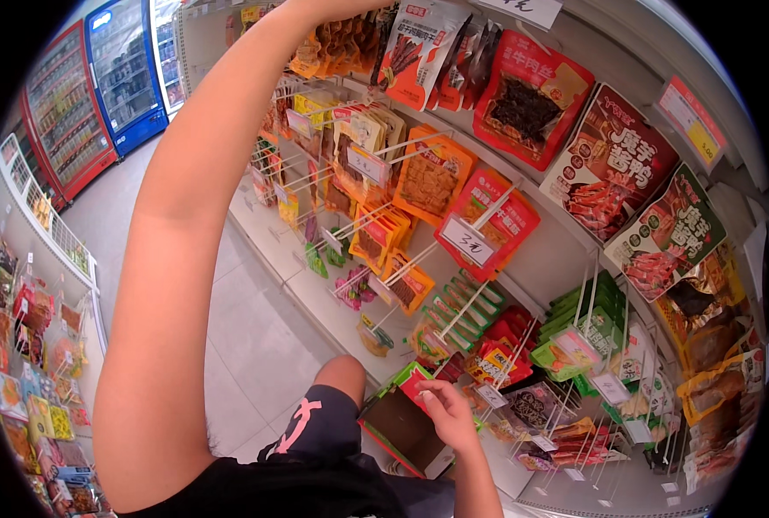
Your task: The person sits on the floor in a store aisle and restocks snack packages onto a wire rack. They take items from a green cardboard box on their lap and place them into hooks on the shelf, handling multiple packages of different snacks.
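Observation:
My left arm [170, 213] stretches up along the left to the top edge, where the hand itself is out of view. Nearest its wrist hang packets of brown snacks [339, 40] and a white-and-red packet of dried meat strips [420, 55]. Low in the picture, my right hand [448, 413] is held with bent fingers over an open cardboard box [400, 427] with green and red edges. Something small and pale shows at its fingertips; whether that is a held thing or a nail, I cannot tell. The box's inside looks dark brown.
Wire hooks with price tags [467, 239] jut from the shelf rack, carrying red meat packets [527, 100], orange packets [433, 171] and green packets [578, 333]. My bent knee [342, 375] is beside the rack. Leftward are a tiled floor [248, 349], another snack rack [47, 362] and drink fridges [125, 78].

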A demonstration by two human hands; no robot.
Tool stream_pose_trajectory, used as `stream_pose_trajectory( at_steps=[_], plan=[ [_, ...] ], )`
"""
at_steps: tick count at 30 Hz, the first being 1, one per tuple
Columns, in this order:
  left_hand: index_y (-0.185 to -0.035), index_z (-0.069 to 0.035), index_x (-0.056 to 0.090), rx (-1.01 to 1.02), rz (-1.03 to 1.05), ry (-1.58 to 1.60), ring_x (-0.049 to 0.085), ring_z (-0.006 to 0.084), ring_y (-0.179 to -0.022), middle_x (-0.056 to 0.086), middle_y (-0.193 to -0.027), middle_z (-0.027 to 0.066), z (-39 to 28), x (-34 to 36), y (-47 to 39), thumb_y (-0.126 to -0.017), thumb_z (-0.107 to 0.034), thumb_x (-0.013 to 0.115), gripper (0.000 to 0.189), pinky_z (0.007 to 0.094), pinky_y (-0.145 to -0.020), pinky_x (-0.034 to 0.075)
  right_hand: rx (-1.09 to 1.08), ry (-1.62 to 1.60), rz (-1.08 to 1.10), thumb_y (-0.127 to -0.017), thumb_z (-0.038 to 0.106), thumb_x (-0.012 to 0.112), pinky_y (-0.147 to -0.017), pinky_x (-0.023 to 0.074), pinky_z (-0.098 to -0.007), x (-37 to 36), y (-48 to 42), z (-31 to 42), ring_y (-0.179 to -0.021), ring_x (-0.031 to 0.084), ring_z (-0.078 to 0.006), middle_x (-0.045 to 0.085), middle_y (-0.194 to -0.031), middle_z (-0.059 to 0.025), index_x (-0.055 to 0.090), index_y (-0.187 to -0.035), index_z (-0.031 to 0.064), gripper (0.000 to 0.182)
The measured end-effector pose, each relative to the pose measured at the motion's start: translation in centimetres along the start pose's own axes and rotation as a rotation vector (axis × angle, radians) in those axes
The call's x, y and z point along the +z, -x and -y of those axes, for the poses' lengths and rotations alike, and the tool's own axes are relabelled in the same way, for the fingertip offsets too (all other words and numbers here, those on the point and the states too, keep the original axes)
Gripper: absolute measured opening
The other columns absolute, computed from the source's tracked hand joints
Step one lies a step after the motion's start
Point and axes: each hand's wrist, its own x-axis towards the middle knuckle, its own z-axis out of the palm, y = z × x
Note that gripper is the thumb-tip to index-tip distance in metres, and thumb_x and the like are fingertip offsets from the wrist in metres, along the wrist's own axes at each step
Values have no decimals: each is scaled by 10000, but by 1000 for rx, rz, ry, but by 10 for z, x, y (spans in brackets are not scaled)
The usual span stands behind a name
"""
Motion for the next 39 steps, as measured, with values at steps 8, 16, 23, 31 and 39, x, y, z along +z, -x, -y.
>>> stream_pose_trajectory(
  at_steps=[8,16,23,31,39],
  plan=[
    [-1184,-18,574,-52,46,65,535,407,-1113,580,-1160,207,-2,-11,-3,-741,-116,625,456,436,-955,454,-20,23,8,-965,111,549,-832,498,-278,0,2,-6,-953,627,-139,653,-1085,-63,582,-1158,3,223],
    [-1248,25,529,-19,-164,60,540,387,-1152,575,-1201,230,-11,13,13,-762,-129,686,533,417,-985,443,-18,49,9,-968,87,545,-864,504,-302,1,6,-12,-952,633,-157,652,-1064,-70,573,-1153,-21,216],
    [-1247,5,549,-238,-184,97,561,382,-1160,597,-1222,244,-18,11,19,-773,-126,699,514,415,-996,443,4,81,-13,-967,85,544,-864,512,-309,0,14,-25,-954,634,-167,652,-1078,-89,571,-1157,-31,224],
    [-1243,-43,554,-145,-139,-112,564,372,-1118,598,-1197,204,-24,0,15,-753,-146,685,518,431,-960,455,48,84,-52,-967,100,544,-846,509,-292,-3,30,-47,-946,640,-157,649,-1064,-78,584,-1142,-10,210],
    [-1162,-56,634,-209,-67,134,639,347,-946,647,-1050,195,-24,12,3,-760,-65,543,413,402,-841,513,56,107,-126,-954,131,573,-795,510,-270,-8,41,-59,-896,650,-126,680,-988,-56,611,-1121,12,209]
  ],
)
